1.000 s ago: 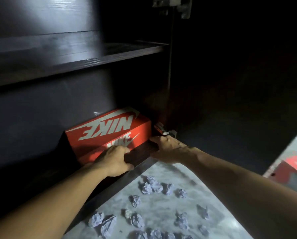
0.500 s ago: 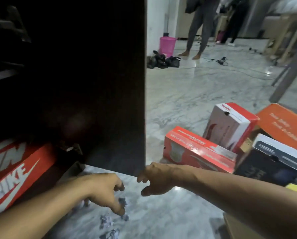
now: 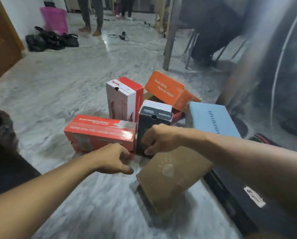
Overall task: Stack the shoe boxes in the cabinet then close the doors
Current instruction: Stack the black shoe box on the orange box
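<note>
Several shoe boxes stand in a cluster on the marble floor (image 3: 58,87). A red box (image 3: 99,133) lies flat at the left, with a tall red and white box (image 3: 123,99) behind it. A black box (image 3: 154,116) stands upright in the middle. My right hand (image 3: 159,138) is against the black box's front, fingers curled, without a clear grip. My left hand (image 3: 113,159) hovers by the red box's near right corner, loosely curled and holding nothing. The cabinet's inside is out of view.
An orange box (image 3: 166,90) with its lid up, a light blue box (image 3: 211,118), a brown cardboard box (image 3: 172,176) and a long black case (image 3: 247,204) lie nearby. Farther off are a pink bin (image 3: 54,18), dark shoes (image 3: 51,40), a standing person's legs (image 3: 91,14) and table legs (image 3: 170,40).
My hands left the Nike box inside the cabinet. The view swung right, away from the cabinet, and both hands now reach toward the boxes on the floor.
</note>
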